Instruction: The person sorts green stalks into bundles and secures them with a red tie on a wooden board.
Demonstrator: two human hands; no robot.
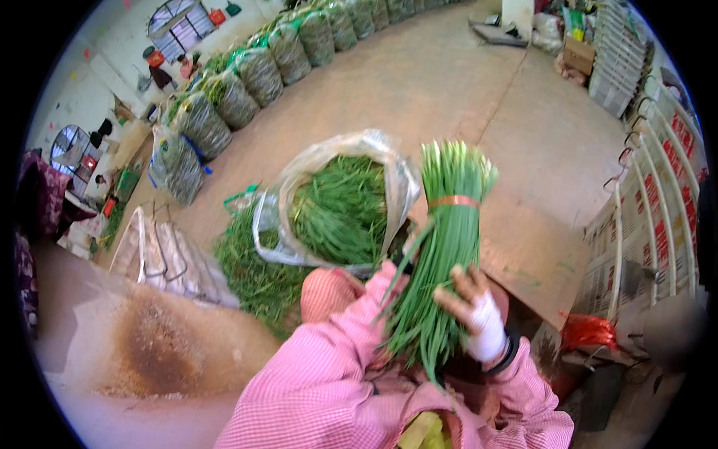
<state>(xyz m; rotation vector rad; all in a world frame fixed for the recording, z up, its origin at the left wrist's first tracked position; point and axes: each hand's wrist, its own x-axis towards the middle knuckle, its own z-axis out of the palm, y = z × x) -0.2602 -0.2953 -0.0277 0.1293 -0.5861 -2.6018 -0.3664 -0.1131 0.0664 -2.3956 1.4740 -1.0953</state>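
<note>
A bunch of garlic chives (453,233) lies slanting across my lap, pale cut ends away from me and long green leaves toward me. An orange-red band (454,200) wraps it near the cut ends. My left hand (408,245) is at the bunch's left side and supports it; most of its fingers are hidden behind the leaves. Over the lower right leaves, my right hand (477,318), wrapped in white around palm and wrist, touches the bunch with its fingers apart. Just left of the bunch stands an open clear plastic bag (393,161) filled with loose green leaves (340,206).
Loose trimmings (258,277) are heaped left of the bag. A brown board (535,273) lies on the right, near red plastic strips (589,331) and stacked white crates with metal handles (651,202). Filled bags (258,75) line the far left; people are beyond them.
</note>
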